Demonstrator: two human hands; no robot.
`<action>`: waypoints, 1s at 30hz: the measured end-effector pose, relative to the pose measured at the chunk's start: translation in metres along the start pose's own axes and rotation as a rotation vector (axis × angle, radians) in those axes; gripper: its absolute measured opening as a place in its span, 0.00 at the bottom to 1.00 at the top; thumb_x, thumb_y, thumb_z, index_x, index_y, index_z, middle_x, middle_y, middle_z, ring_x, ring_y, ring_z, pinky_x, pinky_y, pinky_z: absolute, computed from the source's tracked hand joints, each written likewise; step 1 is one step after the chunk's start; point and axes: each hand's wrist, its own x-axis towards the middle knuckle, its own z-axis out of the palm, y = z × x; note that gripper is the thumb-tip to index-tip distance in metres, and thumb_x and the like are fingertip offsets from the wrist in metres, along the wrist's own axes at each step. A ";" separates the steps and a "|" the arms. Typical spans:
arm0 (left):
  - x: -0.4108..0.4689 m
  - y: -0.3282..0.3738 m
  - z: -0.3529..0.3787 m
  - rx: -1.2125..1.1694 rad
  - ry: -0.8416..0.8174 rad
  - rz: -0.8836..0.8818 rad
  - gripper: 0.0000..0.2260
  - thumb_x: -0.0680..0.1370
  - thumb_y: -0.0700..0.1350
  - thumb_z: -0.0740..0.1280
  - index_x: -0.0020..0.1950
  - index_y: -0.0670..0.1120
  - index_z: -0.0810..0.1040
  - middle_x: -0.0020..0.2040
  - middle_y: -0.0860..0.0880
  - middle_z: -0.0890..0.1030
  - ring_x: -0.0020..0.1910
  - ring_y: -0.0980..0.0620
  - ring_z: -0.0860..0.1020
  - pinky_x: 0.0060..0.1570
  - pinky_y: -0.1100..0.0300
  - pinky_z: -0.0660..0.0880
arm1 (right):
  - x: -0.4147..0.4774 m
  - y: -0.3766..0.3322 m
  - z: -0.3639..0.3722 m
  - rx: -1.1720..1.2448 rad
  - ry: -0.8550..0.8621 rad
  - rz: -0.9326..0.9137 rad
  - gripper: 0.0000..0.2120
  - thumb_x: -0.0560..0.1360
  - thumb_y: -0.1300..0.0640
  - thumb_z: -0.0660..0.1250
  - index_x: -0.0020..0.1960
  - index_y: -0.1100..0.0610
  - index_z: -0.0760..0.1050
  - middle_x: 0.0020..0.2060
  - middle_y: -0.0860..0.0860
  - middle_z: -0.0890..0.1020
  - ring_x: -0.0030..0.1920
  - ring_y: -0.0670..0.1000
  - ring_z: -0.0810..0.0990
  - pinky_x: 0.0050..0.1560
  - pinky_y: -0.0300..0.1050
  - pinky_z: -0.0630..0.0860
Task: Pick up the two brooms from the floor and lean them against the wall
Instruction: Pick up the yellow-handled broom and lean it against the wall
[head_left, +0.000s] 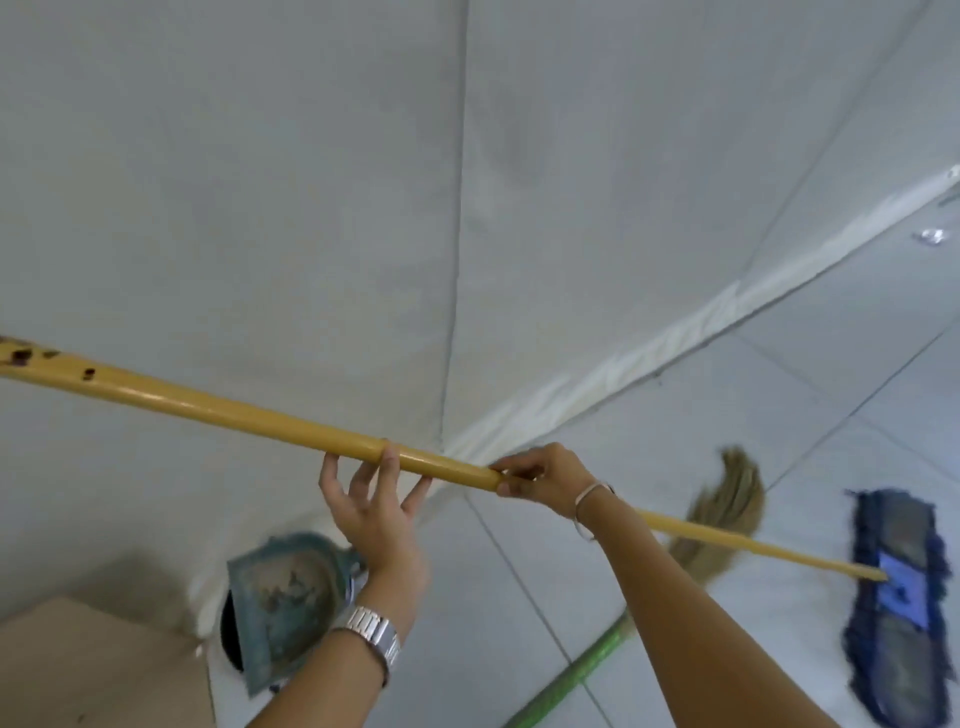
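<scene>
A long yellow handle (234, 410) runs across the view from the far left down to a flat blue fringed head (898, 597) resting on the floor at the right. My right hand (540, 475) is closed around this handle near its middle. My left hand (374, 504) holds it just to the left, fingers spread under the pole and one hooked over the top. The second broom, with straw bristles (727, 509) and a green handle (576, 670), lies on the floor under my right forearm. The white wall (311, 182) stands directly ahead.
A worn green dustpan (283, 603) leans at the foot of the wall by my left wrist. A brown cardboard box (98, 670) fills the bottom left corner. White floor tiles (810, 415) extend to the right along the baseboard.
</scene>
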 end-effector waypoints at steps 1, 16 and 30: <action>-0.005 0.023 0.014 0.015 -0.043 0.041 0.24 0.75 0.37 0.68 0.66 0.55 0.66 0.58 0.40 0.77 0.54 0.49 0.80 0.43 0.48 0.82 | -0.008 -0.019 -0.013 0.031 0.025 -0.023 0.13 0.68 0.60 0.73 0.52 0.53 0.81 0.39 0.49 0.81 0.41 0.46 0.77 0.46 0.36 0.71; -0.157 0.317 0.211 0.162 -0.666 0.292 0.18 0.73 0.37 0.70 0.61 0.47 0.72 0.52 0.42 0.79 0.52 0.43 0.81 0.40 0.49 0.83 | -0.181 -0.247 -0.193 0.431 0.446 -0.290 0.14 0.70 0.66 0.70 0.55 0.61 0.79 0.33 0.50 0.77 0.37 0.48 0.76 0.43 0.39 0.79; -0.275 0.408 0.270 0.211 -0.977 0.484 0.19 0.72 0.39 0.73 0.61 0.47 0.74 0.46 0.50 0.80 0.49 0.47 0.82 0.39 0.47 0.82 | -0.297 -0.300 -0.243 0.545 0.622 -0.541 0.13 0.70 0.64 0.70 0.51 0.51 0.79 0.45 0.59 0.80 0.40 0.50 0.82 0.40 0.40 0.82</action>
